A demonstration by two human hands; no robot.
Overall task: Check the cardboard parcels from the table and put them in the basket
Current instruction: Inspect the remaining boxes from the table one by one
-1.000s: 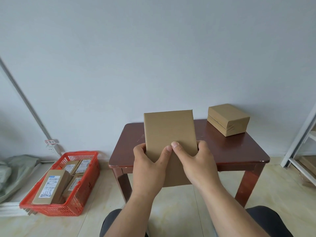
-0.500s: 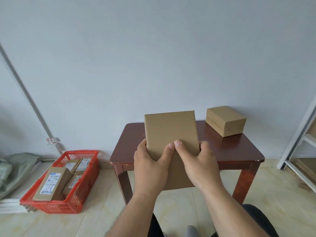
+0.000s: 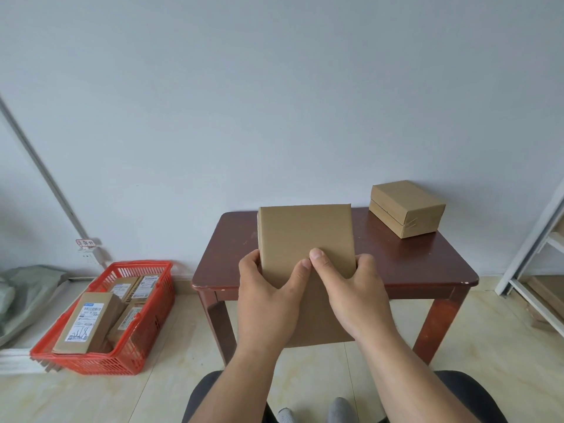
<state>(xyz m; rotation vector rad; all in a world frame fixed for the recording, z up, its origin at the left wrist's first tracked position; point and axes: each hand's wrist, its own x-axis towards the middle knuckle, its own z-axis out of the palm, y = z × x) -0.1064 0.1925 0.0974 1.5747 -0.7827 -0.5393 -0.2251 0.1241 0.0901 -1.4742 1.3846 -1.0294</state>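
Observation:
I hold a flat brown cardboard parcel (image 3: pixel 305 236) upright in front of me, above the near edge of the dark wooden table (image 3: pixel 409 264). My left hand (image 3: pixel 268 297) grips its left side, thumb across the plain face. My right hand (image 3: pixel 354 294) grips the right side, thumb beside the other thumb. A second, thicker cardboard parcel (image 3: pixel 406 207) lies on the table's far right corner. The red plastic basket (image 3: pixel 143 340) stands on the floor at the left and holds several labelled parcels (image 3: pixel 87 322).
A white wall stands close behind the table. A white metal rack (image 3: pixel 537 264) is at the right edge. Grey-green fabric (image 3: pixel 21 288) lies on the floor at the far left. My knees and socked feet show at the bottom.
The view has shifted slightly; the parcel stays upright in both hands, with my thumbs in nearly the same place. The parcel on the table has not moved.

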